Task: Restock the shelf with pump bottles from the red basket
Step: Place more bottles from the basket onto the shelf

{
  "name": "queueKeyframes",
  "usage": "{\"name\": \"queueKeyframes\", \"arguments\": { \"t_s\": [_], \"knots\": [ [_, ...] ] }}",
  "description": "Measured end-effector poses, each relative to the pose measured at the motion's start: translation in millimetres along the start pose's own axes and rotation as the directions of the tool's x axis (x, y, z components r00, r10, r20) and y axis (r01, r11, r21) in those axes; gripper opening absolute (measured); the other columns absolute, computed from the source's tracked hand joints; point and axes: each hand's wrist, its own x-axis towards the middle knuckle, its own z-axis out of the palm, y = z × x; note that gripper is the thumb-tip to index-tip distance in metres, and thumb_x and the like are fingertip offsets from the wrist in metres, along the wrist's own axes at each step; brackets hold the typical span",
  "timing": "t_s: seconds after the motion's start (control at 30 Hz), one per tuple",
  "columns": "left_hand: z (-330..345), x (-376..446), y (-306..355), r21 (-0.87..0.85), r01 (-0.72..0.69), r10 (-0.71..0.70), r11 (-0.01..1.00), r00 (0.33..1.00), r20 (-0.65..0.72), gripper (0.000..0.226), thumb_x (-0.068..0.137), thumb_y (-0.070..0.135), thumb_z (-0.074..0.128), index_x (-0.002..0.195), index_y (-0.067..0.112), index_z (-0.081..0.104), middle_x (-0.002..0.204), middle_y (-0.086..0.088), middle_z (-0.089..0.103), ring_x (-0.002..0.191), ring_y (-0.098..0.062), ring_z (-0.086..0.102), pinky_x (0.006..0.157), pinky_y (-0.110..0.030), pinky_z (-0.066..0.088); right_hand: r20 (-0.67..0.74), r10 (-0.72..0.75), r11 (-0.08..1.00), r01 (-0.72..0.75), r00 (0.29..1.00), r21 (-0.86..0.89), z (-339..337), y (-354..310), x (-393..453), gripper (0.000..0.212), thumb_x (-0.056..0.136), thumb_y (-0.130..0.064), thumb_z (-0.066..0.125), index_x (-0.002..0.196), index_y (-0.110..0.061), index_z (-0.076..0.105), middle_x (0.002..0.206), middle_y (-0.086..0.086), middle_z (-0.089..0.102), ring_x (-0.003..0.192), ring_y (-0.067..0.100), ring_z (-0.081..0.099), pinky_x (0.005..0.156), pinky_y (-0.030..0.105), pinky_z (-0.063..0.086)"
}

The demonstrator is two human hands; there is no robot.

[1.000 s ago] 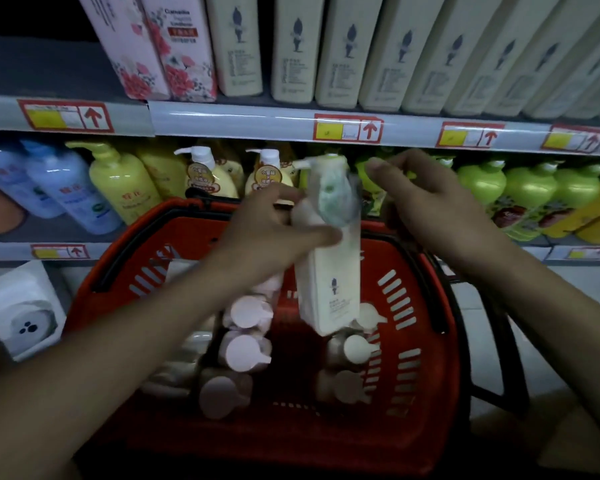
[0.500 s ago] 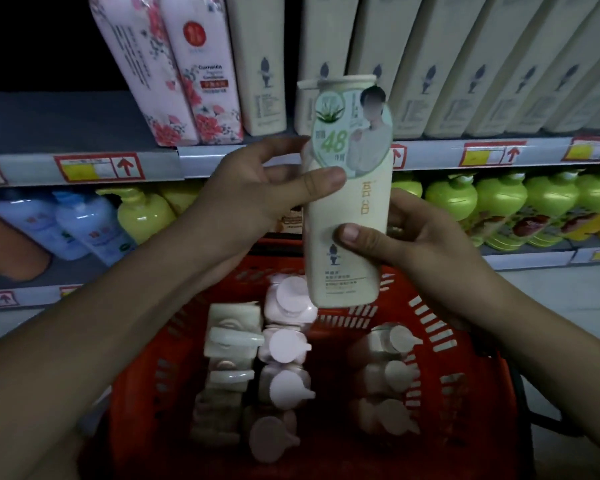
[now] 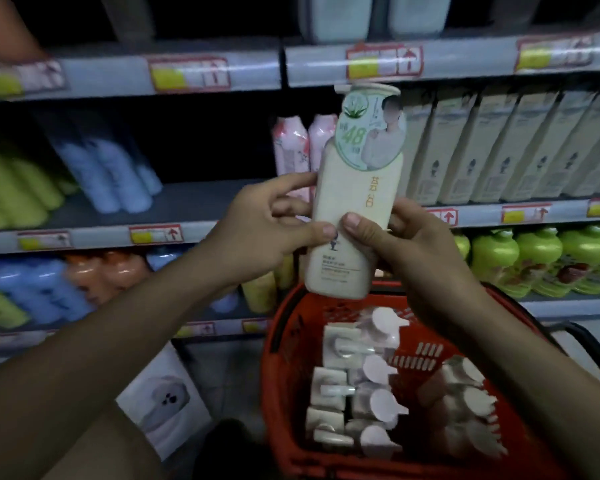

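A tall cream pump bottle (image 3: 352,202) with a round green tag over its neck is held upright in front of the shelves. My left hand (image 3: 267,230) grips its left side, thumb on the front. On the bottle's right side my right hand (image 3: 406,244) grips it, its thumb on the front as well. Below them sits the red basket (image 3: 281,341), with several more pump bottles (image 3: 378,372) standing in it, white and pink pump heads up. A row of matching cream bottles (image 3: 499,147) stands on the middle shelf (image 3: 194,199) to the right.
Pink floral bottles (image 3: 291,147) stand behind the held bottle; to their left is a dark gap, then blue bottles (image 3: 111,171) and yellow-green ones. Green bottles (image 3: 534,258) fill the lower right shelf. A white box (image 3: 163,400) lies on the floor left of the basket.
The bottle came up out of the basket and is now held by both hands at shelf height. The view has swung up and left, putting the basket at the lower right.
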Motion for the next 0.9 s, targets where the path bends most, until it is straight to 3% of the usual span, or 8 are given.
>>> {"name": "queueKeyframes", "arguments": {
  "t_s": [0.13, 0.2, 0.3, 0.47, 0.57, 0.73, 0.83, 0.9],
  "knots": [
    [-58, -16, 32, 0.020, -0.049, 0.051, 0.999, 0.994, -0.092, 0.064, 0.081, -0.006, 0.075, 0.139, 0.015, 0.055, 0.102, -0.009, 0.077, 0.087, -0.015, 0.076, 0.076, -0.032, 0.064, 0.025, -0.035, 0.999, 0.035, 0.999, 0.013, 63, -41, 17, 0.062, 0.064, -0.035, 0.092, 0.115, -0.009, 0.066, 0.107, 0.005, 0.079, 0.101, 0.022, 0.076, 0.093, 0.049, 0.060],
    [-86, -17, 43, 0.039, -0.083, 0.088, 0.996, 0.984, -0.157, 0.063, 0.082, -0.005, 0.075, 0.138, 0.019, 0.056, 0.100, -0.005, 0.079, 0.088, -0.014, 0.076, 0.075, -0.034, 0.064, 0.058, -0.073, 0.997, 0.074, 0.996, -0.015, 93, -61, 30, 0.059, 0.062, -0.035, 0.086, 0.113, -0.011, 0.067, 0.104, 0.000, 0.080, 0.099, 0.017, 0.076, 0.086, 0.036, 0.063],
    [-132, -11, 58, 0.114, -0.184, 0.206, 0.976, 0.952, -0.225, 0.060, 0.083, -0.005, 0.074, 0.128, 0.031, 0.058, 0.099, 0.004, 0.080, 0.092, -0.008, 0.075, 0.077, -0.020, 0.058, 0.104, -0.166, 0.984, 0.171, 0.981, -0.044, 135, -88, 57, 0.052, 0.059, -0.041, 0.085, 0.106, -0.019, 0.074, 0.099, -0.007, 0.081, 0.092, 0.010, 0.077, 0.073, 0.022, 0.061],
    [-201, 12, 83, 0.186, -0.255, 0.305, 0.949, 0.890, -0.337, 0.054, 0.088, 0.002, 0.073, 0.121, 0.041, 0.055, 0.102, 0.021, 0.077, 0.098, 0.001, 0.073, 0.078, -0.014, 0.056, 0.194, -0.276, 0.953, 0.294, 0.941, -0.071, 198, -132, 108, 0.044, 0.065, -0.045, 0.086, 0.106, -0.032, 0.077, 0.099, -0.011, 0.080, 0.094, 0.008, 0.076, 0.082, 0.031, 0.060],
    [-235, 39, 101, 0.247, -0.304, 0.380, 0.920, 0.845, -0.376, 0.056, 0.090, -0.001, 0.070, 0.125, 0.040, 0.054, 0.110, 0.014, 0.076, 0.105, 0.000, 0.071, 0.085, -0.018, 0.057, 0.206, -0.360, 0.918, 0.385, 0.910, -0.096, 230, -157, 144, 0.030, 0.076, -0.034, 0.085, 0.105, -0.035, 0.077, 0.094, -0.016, 0.079, 0.087, 0.003, 0.075, 0.071, 0.017, 0.059],
    [-278, 102, 106, 0.290, -0.283, 0.391, 0.914, 0.806, -0.445, 0.058, 0.092, -0.009, 0.062, 0.141, 0.020, 0.049, 0.131, -0.007, 0.067, 0.120, -0.013, 0.065, 0.105, -0.040, 0.053, 0.151, -0.385, 0.903, 0.406, 0.910, -0.142, 274, -165, 214, 0.031, 0.083, -0.022, 0.082, 0.113, -0.022, 0.075, 0.098, -0.002, 0.080, 0.092, 0.012, 0.075, 0.081, 0.032, 0.062],
    [-293, 132, 95, 0.299, -0.247, 0.372, 0.922, 0.781, -0.501, 0.059, 0.093, -0.008, 0.060, 0.144, 0.019, 0.048, 0.134, -0.004, 0.065, 0.121, -0.011, 0.062, 0.107, -0.040, 0.051, 0.133, -0.396, 0.882, 0.416, 0.909, -0.220, 294, -157, 249, 0.040, 0.084, -0.019, 0.081, 0.122, -0.014, 0.071, 0.108, 0.002, 0.077, 0.100, 0.017, 0.073, 0.088, 0.037, 0.060],
    [-300, 144, 85, 0.311, -0.202, 0.346, 0.929, 0.772, -0.533, 0.058, 0.093, -0.002, 0.061, 0.144, 0.024, 0.048, 0.134, -0.002, 0.065, 0.119, -0.010, 0.061, 0.104, -0.037, 0.053, 0.157, -0.381, 0.867, 0.411, 0.911, -0.282, 303, -150, 268, 0.043, 0.085, -0.018, 0.080, 0.126, -0.012, 0.069, 0.111, 0.003, 0.076, 0.100, 0.015, 0.071, 0.084, 0.028, 0.059]
  ]
}}
